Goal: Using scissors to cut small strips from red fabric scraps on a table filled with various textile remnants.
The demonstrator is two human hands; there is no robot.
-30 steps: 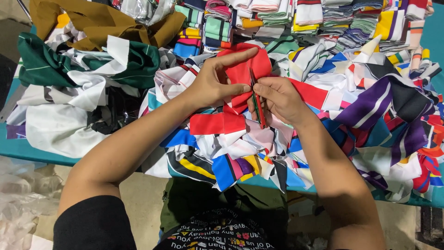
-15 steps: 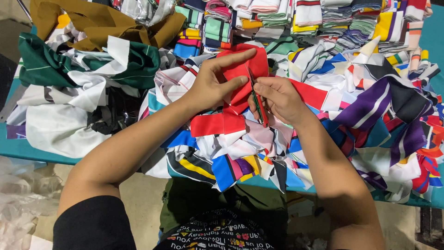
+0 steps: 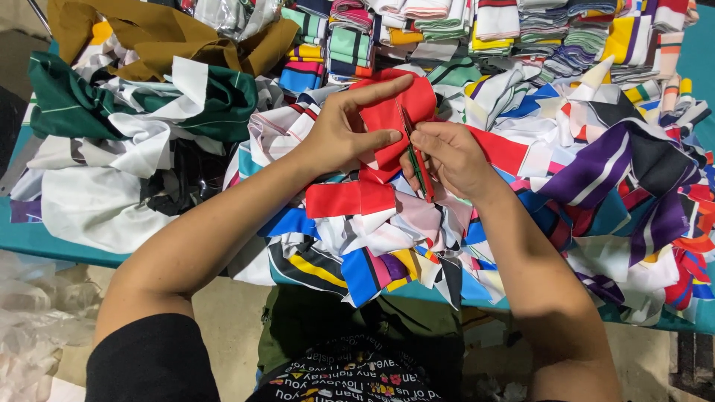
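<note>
Teal covered the table [image 3: 30, 240], nearly buried under loose scraps of striped, white, green and purple cloth [image 3: 596, 179], with folded stacks of striped fabric [image 3: 521, 22] beyond the fingertips and a mustard-brown cloth [image 3: 164, 37] far out past the left fingers. Pale concrete floor [image 3: 223, 320] showed below the table edge. A bright red piece of smooth cloth [image 3: 387, 119], rounded at the top, lay between both hands on the heap. The left hand [image 3: 339, 134] pinched its edge, thumb beneath, index finger stretched along the top. The right hand [image 3: 447, 160] was closed around small dark-bladed snips [image 3: 413, 160], their blades touching the red cloth just beside the left thumb.
</note>
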